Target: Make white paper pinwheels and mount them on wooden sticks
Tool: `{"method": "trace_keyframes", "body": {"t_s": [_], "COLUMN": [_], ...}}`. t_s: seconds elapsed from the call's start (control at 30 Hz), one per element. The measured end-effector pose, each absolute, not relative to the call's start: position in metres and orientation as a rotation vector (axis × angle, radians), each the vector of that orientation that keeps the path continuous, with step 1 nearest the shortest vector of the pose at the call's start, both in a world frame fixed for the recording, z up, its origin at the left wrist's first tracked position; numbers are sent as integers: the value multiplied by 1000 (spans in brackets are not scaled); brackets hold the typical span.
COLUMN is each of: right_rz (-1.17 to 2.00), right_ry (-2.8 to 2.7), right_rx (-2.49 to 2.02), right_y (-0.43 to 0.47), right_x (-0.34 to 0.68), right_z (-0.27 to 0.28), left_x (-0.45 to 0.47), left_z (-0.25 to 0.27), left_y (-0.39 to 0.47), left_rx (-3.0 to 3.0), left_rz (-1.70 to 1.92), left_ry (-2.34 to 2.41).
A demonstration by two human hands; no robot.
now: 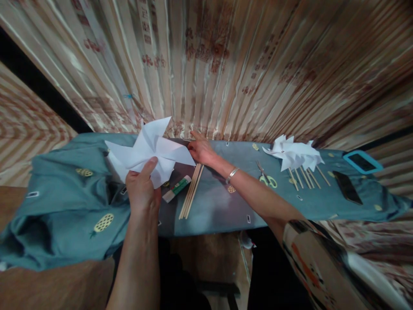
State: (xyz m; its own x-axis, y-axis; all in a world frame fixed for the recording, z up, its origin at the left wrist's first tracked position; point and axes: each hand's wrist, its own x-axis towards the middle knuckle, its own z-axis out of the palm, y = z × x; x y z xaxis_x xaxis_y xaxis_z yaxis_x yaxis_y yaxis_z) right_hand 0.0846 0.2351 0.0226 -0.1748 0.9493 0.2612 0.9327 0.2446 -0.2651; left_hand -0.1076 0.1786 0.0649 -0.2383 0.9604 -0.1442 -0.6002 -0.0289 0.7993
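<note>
My left hand (pixel 144 185) grips a white paper pinwheel (pixel 150 148), its thumb pressed near the centre of the folded blades. My right hand (pixel 201 148) reaches past the pinwheel's right blade, above the upper ends of several thin wooden sticks (pixel 191 193). Its fingertips are partly hidden, so whether they hold anything cannot be made out. Between the pinwheel and the sticks lies a glue stick (pixel 177 188) with a green label. More white paper shows beneath the pinwheel on the left side.
Finished pinwheels on sticks (pixel 295 155) lie in a pile at the right. Around them are green-handled scissors (pixel 267 176), a dark phone (pixel 347 187) and a blue-framed device (pixel 362 162). A grey-green pineapple-print cloth (pixel 219 202) covers the narrow table, with a curtain (pixel 206 77) behind.
</note>
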Motion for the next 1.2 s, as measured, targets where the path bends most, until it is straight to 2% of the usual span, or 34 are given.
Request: {"method": "trace_keyframes", "body": {"t_s": [0.27,0.4,0.5,0.6,0.67,0.73,1.0,1.2], "right_rz": [96,206,413,820,1038,1117,1092,925], "right_ry": [-2193,-1986,-1589,-1180,-1044,-1014,-1049,-1089], "right_rx": [-1790,-1684,-1578,-1366,-1269,-1226,-1254,-1318], "right_y": [247,230,204,172,154,143,144,142], "right_x": [79,82,81,74,67,60,50,49], "right_z": [19,24,33,47,56,63,62,58], "left_x": [-102,-99,-94,-89,-85,-82,-74,-74], "left_z": [57,56,55,53,50,47,44,42], "left_y": [178,175,171,168,166,163,157,156], "left_rx": [542,535,513,552,599,650,811,900], "left_rz": [1599,1522,1460,1406,1386,1362,1320,1343], "left_ry": [955,913,892,877,880,887,907,974]}}
